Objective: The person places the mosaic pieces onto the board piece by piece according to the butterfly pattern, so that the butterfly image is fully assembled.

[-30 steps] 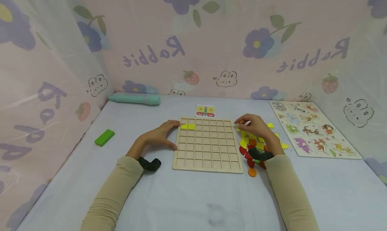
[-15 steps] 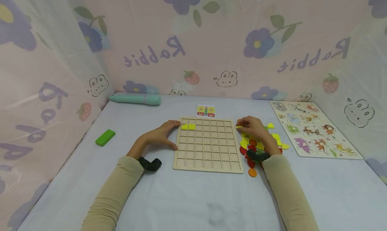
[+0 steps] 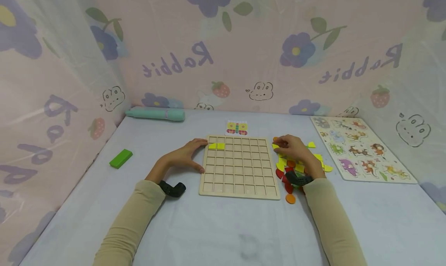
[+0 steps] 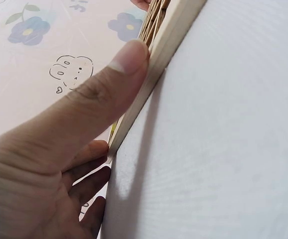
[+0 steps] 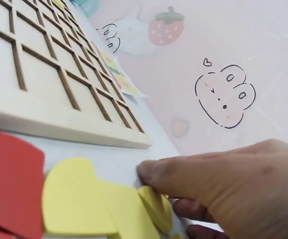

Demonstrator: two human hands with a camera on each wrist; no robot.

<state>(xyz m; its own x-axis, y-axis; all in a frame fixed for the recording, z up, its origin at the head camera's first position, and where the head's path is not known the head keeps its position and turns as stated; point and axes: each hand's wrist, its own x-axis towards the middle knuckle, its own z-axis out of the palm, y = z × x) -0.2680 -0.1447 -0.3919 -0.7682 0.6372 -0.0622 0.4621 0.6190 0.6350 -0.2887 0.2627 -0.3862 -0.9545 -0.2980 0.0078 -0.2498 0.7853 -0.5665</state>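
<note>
My left hand rests along the left edge of a wooden grid board. Its thumb touches the board's side, and the other fingers reach the far corner. Two yellow pieces sit in cells of the board's second row, at the left. Beyond the board's right edge, my right hand pinches a small yellow piece that stands tilted between thumb and fingers. Under and beside that hand lies a pile of yellow pieces, with red pieces nearer me.
A butterfly pattern card lies just behind the board. An animal puzzle board is at the right. A green block lies at the left, and a mint-green tube-shaped object at the back left. One orange disc lies near the board's lower right corner.
My right hand has drawn its spread fingers together at the pile and now pinches a yellow piece. The left hand and the board have stayed where they were.
</note>
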